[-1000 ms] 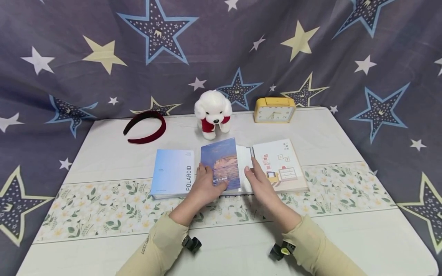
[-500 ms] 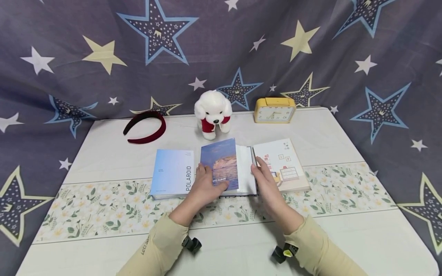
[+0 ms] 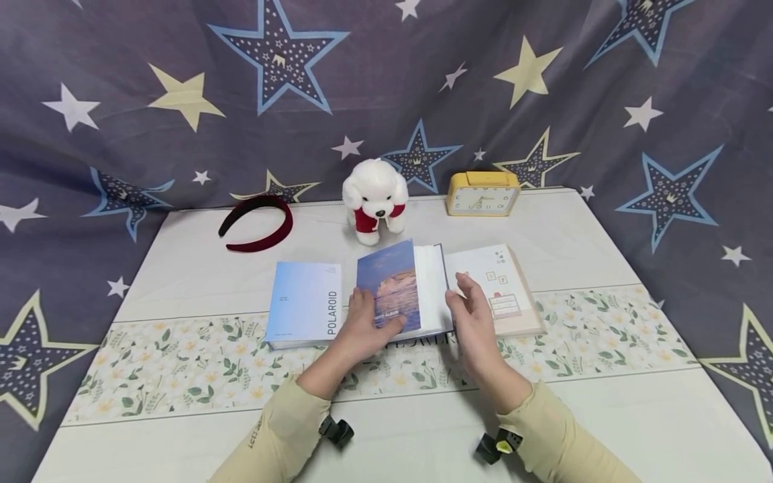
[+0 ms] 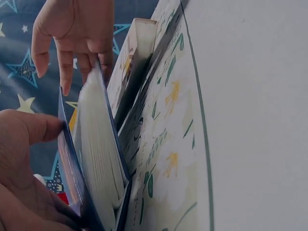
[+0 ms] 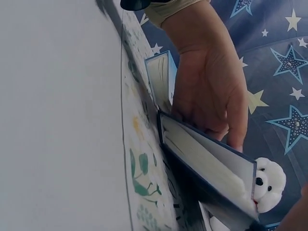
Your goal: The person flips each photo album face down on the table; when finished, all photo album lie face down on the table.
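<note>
At the middle of the table (image 3: pixel 398 443), as the head view showed it, the photo album (image 3: pixel 406 285) lay between a blue book (image 3: pixel 304 298) marked POLAROID and a pale illustrated book (image 3: pixel 513 288). Its front cover (image 3: pixel 392 278), printed with a rock above water, stood ajar, with white pages (image 3: pixel 431 288) bare along the right. The left hand (image 3: pixel 362 329) held the album, its thumb over the cover and its other fingers at the left side. The right hand (image 3: pixel 476 322) was beside the album's right edge, partly in front of the illustrated book. Behind them were a headband (image 3: pixel 274 235), a plush dog (image 3: pixel 376 191) in red and a yellow alarm clock (image 3: pixel 483 198), before a starry backdrop (image 3: pixel 386 60).

From the left wrist, the pages made a thick block between parted covers. The left thumb touched the front cover; the right hand hung with its fingers loosely extended and apart, close to the album's edge. Whether they bore any of its weight could not be told.

From the right wrist, the left hand gripped the album's far part, and the dog's head showed past the cover. Only a sliver of the right hand appeared, too little to judge its fingers.
</note>
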Tool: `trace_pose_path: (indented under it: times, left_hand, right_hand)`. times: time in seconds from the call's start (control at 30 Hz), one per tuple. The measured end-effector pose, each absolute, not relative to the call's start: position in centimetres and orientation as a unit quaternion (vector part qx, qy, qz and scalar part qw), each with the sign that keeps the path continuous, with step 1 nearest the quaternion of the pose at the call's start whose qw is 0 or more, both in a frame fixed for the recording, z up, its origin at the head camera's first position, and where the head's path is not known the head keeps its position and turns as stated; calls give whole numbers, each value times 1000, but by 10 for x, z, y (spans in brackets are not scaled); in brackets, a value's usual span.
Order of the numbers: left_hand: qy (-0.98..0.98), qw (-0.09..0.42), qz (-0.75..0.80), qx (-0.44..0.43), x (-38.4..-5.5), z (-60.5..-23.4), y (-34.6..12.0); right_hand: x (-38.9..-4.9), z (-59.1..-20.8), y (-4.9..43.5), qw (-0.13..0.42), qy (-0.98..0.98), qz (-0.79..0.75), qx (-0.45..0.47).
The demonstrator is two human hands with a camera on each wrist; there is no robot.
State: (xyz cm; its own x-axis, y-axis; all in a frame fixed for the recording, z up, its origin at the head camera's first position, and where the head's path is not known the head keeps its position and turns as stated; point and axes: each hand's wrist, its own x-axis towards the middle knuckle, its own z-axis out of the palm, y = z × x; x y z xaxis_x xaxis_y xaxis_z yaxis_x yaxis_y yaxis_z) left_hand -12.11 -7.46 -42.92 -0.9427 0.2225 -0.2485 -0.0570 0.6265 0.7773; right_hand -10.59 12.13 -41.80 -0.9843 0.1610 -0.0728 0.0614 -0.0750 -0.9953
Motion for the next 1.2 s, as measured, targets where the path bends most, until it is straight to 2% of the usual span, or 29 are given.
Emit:
trace_pose_path:
  times: [0.17, 0.37, 0.67, 0.93, 1.2]
  left_hand:
    - [880, 175, 439, 49, -122, -430, -72]
    - [866, 185, 460, 59, -122, -430, -72]
    - [818, 215, 527, 89, -121, -424, -75]
    - [739, 235, 619, 127, -124, -420, -78]
    - [707, 236, 649, 152, -128, -416, -79]
  right_hand:
    - [-105, -417, 120, 0, -664, 744, -69]
    - [-104, -418, 122, 4, -687, 726, -39]
    - [-100, -417, 119, 4, -668, 741, 66]
    - [-98, -416, 119, -40, -670, 729, 136]
    - [-103, -419, 115, -34, -715, 663, 218]
